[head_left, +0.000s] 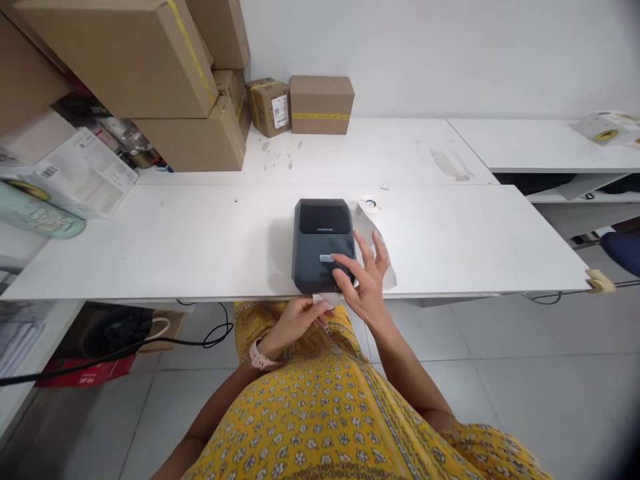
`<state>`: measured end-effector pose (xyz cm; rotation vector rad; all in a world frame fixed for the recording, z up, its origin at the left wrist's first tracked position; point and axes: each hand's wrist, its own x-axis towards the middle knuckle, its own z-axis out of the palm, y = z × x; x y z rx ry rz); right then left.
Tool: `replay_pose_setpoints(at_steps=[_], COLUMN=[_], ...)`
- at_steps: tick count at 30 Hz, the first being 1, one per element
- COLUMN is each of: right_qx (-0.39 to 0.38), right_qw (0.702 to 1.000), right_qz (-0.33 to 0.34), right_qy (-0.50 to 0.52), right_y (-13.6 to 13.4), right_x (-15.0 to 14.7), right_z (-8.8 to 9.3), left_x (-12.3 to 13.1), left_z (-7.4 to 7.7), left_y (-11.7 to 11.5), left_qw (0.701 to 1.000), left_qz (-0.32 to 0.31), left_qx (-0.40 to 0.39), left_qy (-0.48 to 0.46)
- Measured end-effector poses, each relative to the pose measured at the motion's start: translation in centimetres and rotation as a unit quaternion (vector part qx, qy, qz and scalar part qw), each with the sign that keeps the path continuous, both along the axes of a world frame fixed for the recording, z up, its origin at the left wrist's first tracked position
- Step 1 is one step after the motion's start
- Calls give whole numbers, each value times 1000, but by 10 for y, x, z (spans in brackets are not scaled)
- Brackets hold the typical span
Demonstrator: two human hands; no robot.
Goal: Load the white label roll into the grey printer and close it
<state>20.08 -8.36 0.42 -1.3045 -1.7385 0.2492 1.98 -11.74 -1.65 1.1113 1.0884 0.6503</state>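
Observation:
A dark grey label printer [311, 270] stands near the front edge of the white table, with a light oblong button [325, 258] on its top. From its front a white paper label strip [325, 298] sticks out over the edge. My left hand [296, 323], below the table edge, pinches that strip between thumb and fingers. Over the printer's right side is my right hand [367, 283], fingers apart and holding nothing. Its index fingertip is at the button; whether it presses cannot be seen. A strip of backing paper [367, 227] lies partly behind the right hand.
Cardboard boxes [185, 143] are stacked at the back left, and two smaller ones include a plain box [323, 103] by the wall. A green bottle [45, 210] lies at the left. Below the left side hangs a black cable [190, 343]. The table's front edge [450, 293] runs before my body.

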Motion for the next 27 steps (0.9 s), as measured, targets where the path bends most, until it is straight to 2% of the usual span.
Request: replay_pose_setpoints(at_steps=[2, 3, 5, 7, 9, 11, 15, 18, 21, 23, 25, 27], right_qx=[-8, -19, -37, -49, -58, -64, -104, -132, -96, -31, 45, 93], right_qw=[998, 996, 994, 993, 993, 994, 976, 975, 984, 981, 969, 970], right_qz=[25, 33, 42, 59, 83, 83, 11, 38, 54, 0, -39, -5], right_qy=[-63, -79, -93, -89, -60, 19, 192, 176, 140, 192, 241, 226], right_y=[3, 5, 10, 12, 13, 11, 3, -1, 3, 12, 25, 41], right_x=[0, 0, -2, -1, 3, 11, 20, 12, 1, -1, 3, 7], right_z=[6, 8, 10, 11, 8, 0, -25, -32, -20, -8, 4, 15], left_x=[-18, -27, -40, -45, -42, -34, -15, -5, -1, -4, -10, -16], left_z=[-1, -1, 2, 7, 13, 17, 17, 21, 31, 35, 33, 25], left_y=[1, 1, 4, 8, 14, 19, 25, 26, 29, 36, 48, 65], left_qw=[1000, 999, 989, 959, 933, 933, 949, 946, 930, 909, 891, 895], left_qz=[-16, 7, 108, 226, 278, 262, 201, 177, 193, 251, 318, 343], left_qx=[-4, 2, 47, 123, 192, 223, 234, 268, 308, 327, 316, 276], left_qy=[25, 44, 88, 121, 122, 106, 66, 50, 54, 61, 66, 69])
